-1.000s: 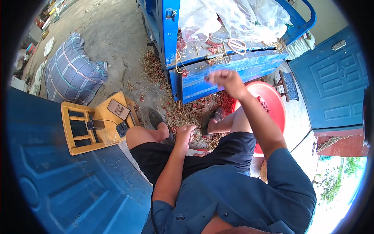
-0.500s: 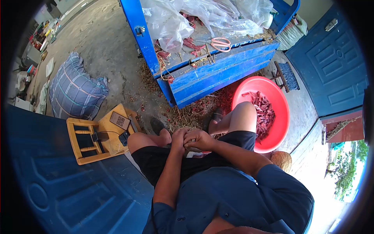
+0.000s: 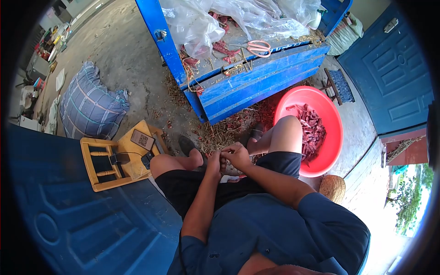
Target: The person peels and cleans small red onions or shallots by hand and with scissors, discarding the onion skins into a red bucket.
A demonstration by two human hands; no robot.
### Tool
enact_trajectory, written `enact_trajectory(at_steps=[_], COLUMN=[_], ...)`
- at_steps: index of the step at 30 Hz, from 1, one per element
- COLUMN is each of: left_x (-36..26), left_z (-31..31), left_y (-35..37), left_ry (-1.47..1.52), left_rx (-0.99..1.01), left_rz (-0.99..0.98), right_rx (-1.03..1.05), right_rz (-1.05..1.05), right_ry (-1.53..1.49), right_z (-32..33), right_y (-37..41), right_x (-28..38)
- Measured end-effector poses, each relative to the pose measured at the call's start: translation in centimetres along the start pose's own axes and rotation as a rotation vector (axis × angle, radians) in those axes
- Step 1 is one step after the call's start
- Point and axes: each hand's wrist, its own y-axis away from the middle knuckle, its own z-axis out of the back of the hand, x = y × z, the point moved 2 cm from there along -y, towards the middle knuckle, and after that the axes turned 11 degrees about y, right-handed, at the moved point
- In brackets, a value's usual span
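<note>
My left hand (image 3: 214, 164) is closed in front of my lap, its fingers curled. Touching it from the right is my right hand (image 3: 237, 156), with thumb and fingers pinched together at the left hand's fingertips. Whatever either hand holds is too small or too hidden to name. Both hands are between my knees, over a floor littered with stalks (image 3: 220, 133). To the right of my knee stands a pink-red basin (image 3: 337, 133) with dark red pieces (image 3: 311, 133) in it.
Ahead is a blue cart bed (image 3: 266, 85) with plastic sheeting (image 3: 256, 18), red scraps and pink-handled scissors (image 3: 259, 48). A wooden chair (image 3: 130, 158) bearing a phone (image 3: 142, 140) stands left, near a checked bundle (image 3: 91, 103). A small stool (image 3: 340, 85) is beyond the basin.
My hands have come partly apart from their clasp. The right hand has moved slightly up and right, and its fingers now meet the left hand's fingertips. The view has shifted slightly.
</note>
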Motion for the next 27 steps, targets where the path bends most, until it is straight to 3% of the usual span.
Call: enact_trajectory(at_steps=[4,7,9,13,15,19,22,23,25,27], left_x=[0.3,-0.1,-0.2,-0.4,-0.8,-0.7,-0.7,-0.7,-0.8,-0.8], left_z=[0.0,0.4,0.5,0.1,-0.2,-0.1,0.1,0.2,0.1,-0.2], left_y=[0.0,-0.1,-0.1,0.3,0.6,0.3,-0.2,-0.4,-0.5,-0.3], left_ry=[-0.056,0.007,-0.006,0.009,-0.005,0.042,0.074,0.072,0.106,0.098], left_rx=[0.038,0.064,0.070,0.101,0.112,0.107,0.106,0.101,0.095,0.110], left_rz=[0.029,0.023,-0.014,-0.045,-0.020,-0.010,-0.013,-0.012,0.023,0.019], right_rx=[-0.051,0.104,0.252,0.415,0.545,0.606,0.609,0.611,0.537,0.500], right_rz=[0.085,-0.022,-0.070,-0.185,-0.383,-0.597,-0.605,-0.607,-0.417,-0.410], right_ry=[0.197,0.090,-0.140,-0.204,-0.516,-0.766,-0.818,-0.821,-0.450,-0.428], right_z=[0.5,0.1,-0.1,0.7,0.6,-0.2,-0.3,-0.3,-0.2,0.0], right_y=[-0.4,-0.9,-1.5,-2.0,-2.1,-1.7,-1.9,-2.1,-3.2,-3.7], right_x=[-0.3,-0.7,-1.3,-1.9,-2.3,-3.0,-2.9,-2.8,-2.8,-3.0])
